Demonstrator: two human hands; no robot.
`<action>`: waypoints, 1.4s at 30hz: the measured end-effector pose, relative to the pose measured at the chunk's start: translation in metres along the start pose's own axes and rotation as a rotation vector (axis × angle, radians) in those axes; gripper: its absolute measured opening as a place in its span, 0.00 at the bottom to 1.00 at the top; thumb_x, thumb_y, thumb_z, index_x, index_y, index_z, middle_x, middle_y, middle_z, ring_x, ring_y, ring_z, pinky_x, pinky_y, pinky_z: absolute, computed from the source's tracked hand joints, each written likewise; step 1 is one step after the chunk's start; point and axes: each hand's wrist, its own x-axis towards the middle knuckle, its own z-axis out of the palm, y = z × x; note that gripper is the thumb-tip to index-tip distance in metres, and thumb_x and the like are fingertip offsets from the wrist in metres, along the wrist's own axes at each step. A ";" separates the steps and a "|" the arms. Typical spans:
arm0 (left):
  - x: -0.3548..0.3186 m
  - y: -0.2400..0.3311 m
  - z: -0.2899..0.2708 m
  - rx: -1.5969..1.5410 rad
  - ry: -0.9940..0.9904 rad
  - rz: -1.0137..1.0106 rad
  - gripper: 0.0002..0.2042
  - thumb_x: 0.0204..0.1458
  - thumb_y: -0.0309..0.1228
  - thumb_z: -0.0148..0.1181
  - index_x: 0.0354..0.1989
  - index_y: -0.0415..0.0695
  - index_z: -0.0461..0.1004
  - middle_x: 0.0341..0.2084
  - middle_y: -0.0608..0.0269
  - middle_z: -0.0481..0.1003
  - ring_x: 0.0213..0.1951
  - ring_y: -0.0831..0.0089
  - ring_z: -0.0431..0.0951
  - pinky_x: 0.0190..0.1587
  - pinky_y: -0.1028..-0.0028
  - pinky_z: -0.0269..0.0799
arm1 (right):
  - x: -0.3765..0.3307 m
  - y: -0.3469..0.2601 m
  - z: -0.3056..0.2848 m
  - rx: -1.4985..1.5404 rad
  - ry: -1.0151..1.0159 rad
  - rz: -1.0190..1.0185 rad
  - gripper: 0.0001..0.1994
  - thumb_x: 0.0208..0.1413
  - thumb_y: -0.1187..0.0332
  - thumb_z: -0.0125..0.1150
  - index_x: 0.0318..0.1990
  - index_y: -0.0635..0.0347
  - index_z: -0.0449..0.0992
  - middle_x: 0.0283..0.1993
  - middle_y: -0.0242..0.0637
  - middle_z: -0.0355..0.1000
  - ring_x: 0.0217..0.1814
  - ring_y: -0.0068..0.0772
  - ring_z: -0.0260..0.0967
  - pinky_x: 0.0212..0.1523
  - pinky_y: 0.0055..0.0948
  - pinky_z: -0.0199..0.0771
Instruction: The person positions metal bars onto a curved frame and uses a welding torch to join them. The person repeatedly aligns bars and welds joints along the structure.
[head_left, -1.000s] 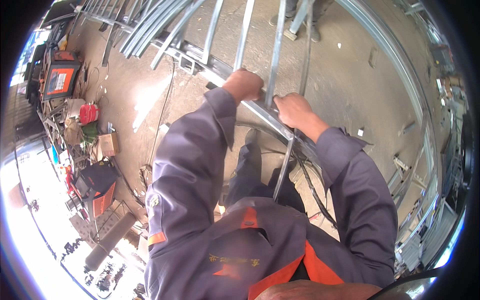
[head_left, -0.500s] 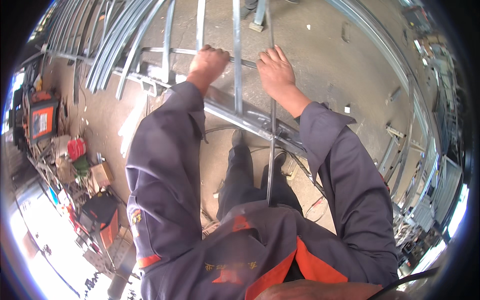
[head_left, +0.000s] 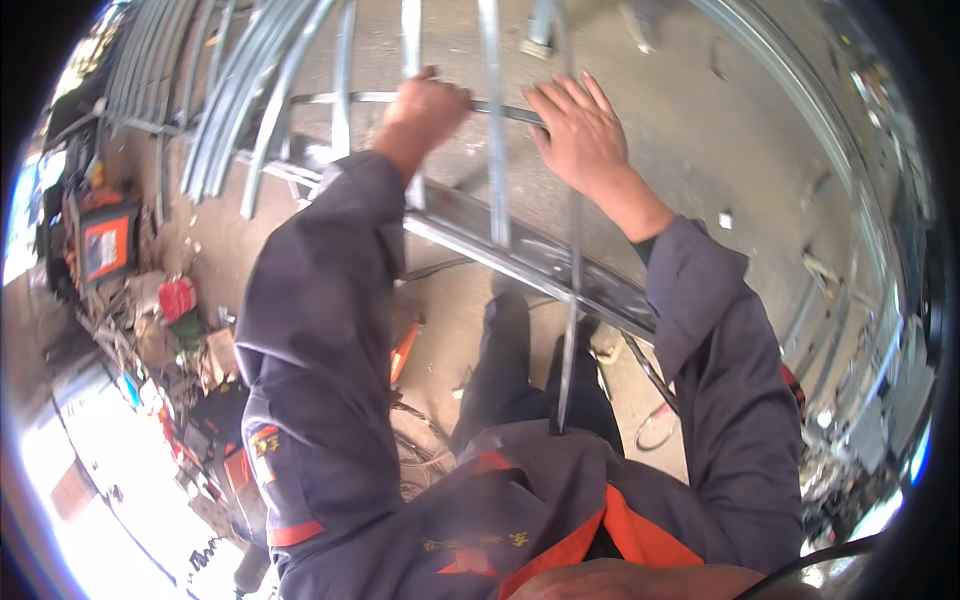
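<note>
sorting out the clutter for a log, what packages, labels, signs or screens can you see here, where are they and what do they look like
Box-shaped orange and black machine: far left on the floor, with a pale panel on its face; too small to tell if it is a screen.
Red container: on the floor just below and right of that machine, rounded.
Cardboard pieces: lower left among the scrap, brown and flat.
Yellow marks on the jacket: sleeve and chest, small patches.
No signs show.

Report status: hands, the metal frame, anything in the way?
Left hand gripping frame's crossbar. Right hand flat on upright bar. Nothing blocking the hands.
</note>
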 end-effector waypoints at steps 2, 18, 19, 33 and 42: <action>-0.003 0.003 -0.005 -0.007 -0.050 0.013 0.12 0.67 0.40 0.52 0.43 0.52 0.81 0.36 0.63 0.85 0.47 0.70 0.84 0.70 0.64 0.61 | 0.007 -0.016 0.003 -0.029 -0.224 -0.055 0.17 0.63 0.64 0.56 0.58 0.57 0.76 0.51 0.40 0.79 0.64 0.36 0.71 0.79 0.40 0.50; -0.016 -0.003 -0.018 -0.140 -0.137 0.132 0.19 0.57 0.55 0.60 0.41 0.56 0.87 0.39 0.69 0.85 0.52 0.68 0.81 0.70 0.64 0.60 | 0.015 -0.028 0.003 -0.184 -0.486 -0.154 0.11 0.57 0.72 0.50 0.38 0.61 0.82 0.24 0.46 0.78 0.34 0.44 0.81 0.78 0.38 0.52; -0.017 -0.005 -0.017 -0.225 -0.137 0.117 0.19 0.55 0.55 0.63 0.40 0.54 0.88 0.38 0.69 0.85 0.56 0.64 0.79 0.68 0.65 0.62 | 0.019 -0.028 0.006 -0.149 -0.445 -0.189 0.11 0.56 0.72 0.50 0.37 0.61 0.82 0.24 0.46 0.78 0.34 0.44 0.81 0.78 0.38 0.53; -0.090 -0.028 0.009 -0.610 0.646 -0.330 0.13 0.57 0.37 0.67 0.45 0.43 0.81 0.46 0.54 0.80 0.48 0.53 0.81 0.57 0.58 0.74 | -0.004 -0.055 -0.007 -0.116 -0.714 -0.123 0.13 0.56 0.69 0.53 0.45 0.60 0.81 0.31 0.47 0.82 0.40 0.42 0.82 0.73 0.40 0.60; -0.078 -0.111 0.051 -1.764 0.374 -1.494 0.24 0.52 0.41 0.67 0.52 0.35 0.76 0.44 0.43 0.80 0.45 0.51 0.82 0.42 0.56 0.78 | -0.018 -0.044 0.003 -0.021 -0.443 -0.092 0.09 0.59 0.66 0.58 0.39 0.62 0.77 0.27 0.49 0.79 0.35 0.48 0.80 0.72 0.42 0.61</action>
